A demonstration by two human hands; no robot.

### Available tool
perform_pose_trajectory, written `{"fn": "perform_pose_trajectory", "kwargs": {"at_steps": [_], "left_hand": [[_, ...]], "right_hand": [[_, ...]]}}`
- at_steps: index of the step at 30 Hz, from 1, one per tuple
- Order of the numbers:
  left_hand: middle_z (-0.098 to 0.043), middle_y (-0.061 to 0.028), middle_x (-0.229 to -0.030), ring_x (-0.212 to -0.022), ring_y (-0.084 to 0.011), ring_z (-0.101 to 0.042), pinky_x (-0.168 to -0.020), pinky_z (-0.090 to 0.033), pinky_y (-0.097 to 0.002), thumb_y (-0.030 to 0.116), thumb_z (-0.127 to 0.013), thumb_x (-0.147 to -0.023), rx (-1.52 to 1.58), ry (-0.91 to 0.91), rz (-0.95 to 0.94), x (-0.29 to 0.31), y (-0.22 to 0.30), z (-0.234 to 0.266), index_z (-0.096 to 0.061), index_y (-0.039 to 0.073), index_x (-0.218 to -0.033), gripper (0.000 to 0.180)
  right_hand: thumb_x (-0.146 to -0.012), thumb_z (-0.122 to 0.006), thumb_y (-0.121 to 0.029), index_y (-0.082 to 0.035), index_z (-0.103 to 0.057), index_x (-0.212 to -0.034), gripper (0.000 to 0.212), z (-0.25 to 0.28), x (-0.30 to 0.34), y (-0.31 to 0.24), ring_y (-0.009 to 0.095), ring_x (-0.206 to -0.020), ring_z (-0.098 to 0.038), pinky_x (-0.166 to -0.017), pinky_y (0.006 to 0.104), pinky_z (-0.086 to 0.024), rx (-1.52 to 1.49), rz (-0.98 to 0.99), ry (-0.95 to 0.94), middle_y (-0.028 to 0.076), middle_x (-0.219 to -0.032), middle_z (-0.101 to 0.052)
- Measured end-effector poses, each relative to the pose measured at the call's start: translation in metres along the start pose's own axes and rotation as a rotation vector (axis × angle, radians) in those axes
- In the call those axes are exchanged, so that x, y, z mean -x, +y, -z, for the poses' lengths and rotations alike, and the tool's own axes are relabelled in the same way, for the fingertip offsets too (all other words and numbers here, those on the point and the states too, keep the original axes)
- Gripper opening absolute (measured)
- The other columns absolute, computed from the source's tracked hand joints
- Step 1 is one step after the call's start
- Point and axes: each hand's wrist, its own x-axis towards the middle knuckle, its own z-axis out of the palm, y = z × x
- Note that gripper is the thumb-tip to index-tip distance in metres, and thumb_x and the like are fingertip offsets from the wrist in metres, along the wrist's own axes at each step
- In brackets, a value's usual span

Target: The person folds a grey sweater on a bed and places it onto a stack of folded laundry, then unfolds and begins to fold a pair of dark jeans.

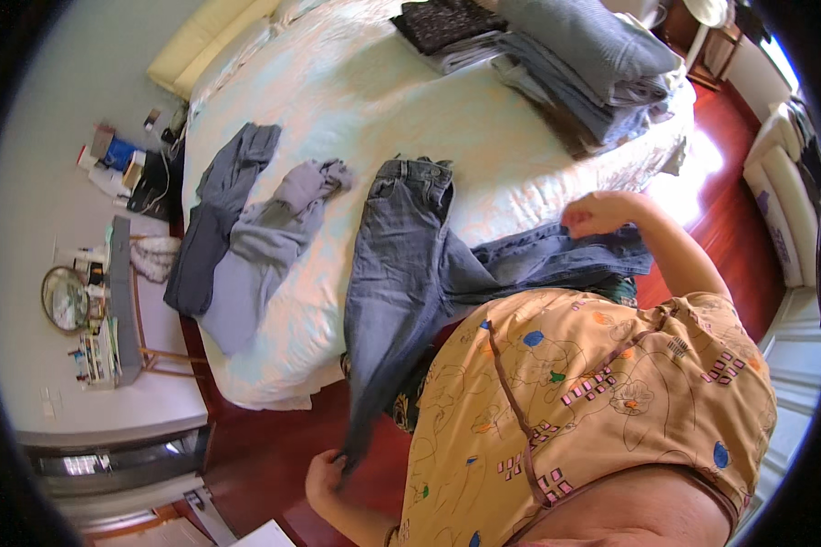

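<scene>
A pair of blue-grey jeans [394, 242] lies partly on the bed, its waistband toward the far side and its two legs spread apart. One leg hangs off the bed's near edge, and my left hand [325, 476] is closed on its hem. The other leg stretches right, in front of my body. Above that leg is my right hand [602, 213], its fingers curled together; whether they pinch any cloth is hidden. Left of the jeans lie a light grey garment [265, 251] and a darker grey garment [214, 223], side by side and partly overlapping.
The bed [337, 100] has a pale patterned cover. A tall stack of folded clothes [602, 68] stands at its far right, beside a smaller dark pile [447, 27]. A desk with a round mirror [66, 299] is at the left, and a cream seat [780, 191] at the right.
</scene>
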Motion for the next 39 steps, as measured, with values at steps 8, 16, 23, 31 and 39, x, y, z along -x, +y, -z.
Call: {"fn": "perform_pose_trajectory", "kwargs": {"at_steps": [8,16,23,31,39], "left_hand": [[-0.066,-0.0196,-0.098,-0.088,-0.0327,-0.064,-0.075,-0.049,-0.0390,0.022,-0.067,-0.083,0.231,0.027,-0.208,-0.067,0.012,-0.054,-0.061,0.002,-0.112,0.036],[-0.065,-0.0158,-0.111,-0.093,-0.0219,-0.063,-0.082,-0.051,-0.0336,0.028,-0.070,-0.087,1.049,0.140,-0.487,-0.195,0.204,0.001,-0.046,0.005,-0.136,0.059],[-0.058,-0.0179,-0.126,-0.117,-0.0225,-0.056,-0.099,-0.043,-0.0338,0.047,-0.066,-0.086,0.668,0.089,-0.658,-0.203,0.311,-0.014,-0.050,-0.006,-0.129,0.070],[-0.066,-0.0051,-0.106,-0.096,-0.0174,-0.061,-0.086,-0.049,-0.0325,0.018,-0.069,-0.083,0.984,-0.609,-0.800,-0.136,0.293,-0.006,-0.058,-0.001,-0.118,0.041],[-0.066,-0.0044,-0.109,-0.100,-0.0146,-0.059,-0.092,-0.045,-0.0324,0.004,-0.076,-0.072,0.883,-0.282,-1.060,-0.023,0.242,0.046,-0.057,-0.002,-0.119,0.052]], "right_hand": [[-0.087,-0.056,-0.017,-0.011,-0.048,-0.130,0.044,0.004,-0.152,-0.078,0.033,-0.096,-0.063,-0.083,0.0426,-0.049,0.196,0.126,0.337,0.019,-0.104,-0.065],[-0.069,-0.065,-0.004,-0.016,-0.051,-0.124,0.058,-0.054,-0.221,-0.110,0.045,-0.116,-0.046,-0.096,0.0485,-0.043,0.313,0.285,0.518,0.026,-0.125,-0.044],[-0.054,-0.073,-0.011,-0.006,-0.063,-0.094,0.041,-0.069,-0.154,-0.143,0.041,-0.122,-0.042,-0.099,0.0513,-0.039,0.382,0.852,0.607,0.020,-0.126,-0.047],[-0.053,-0.081,-0.029,-0.011,-0.049,-0.122,0.078,-0.046,-0.099,-0.204,0.041,-0.125,-0.042,-0.103,0.0504,-0.037,0.464,1.057,0.578,0.021,-0.132,-0.042],[-0.069,-0.078,-0.028,-0.005,-0.042,-0.129,0.073,-0.057,-0.105,-0.198,0.041,-0.087,-0.064,-0.078,0.0457,-0.051,0.043,0.781,0.332,0.025,-0.089,-0.065]]}}
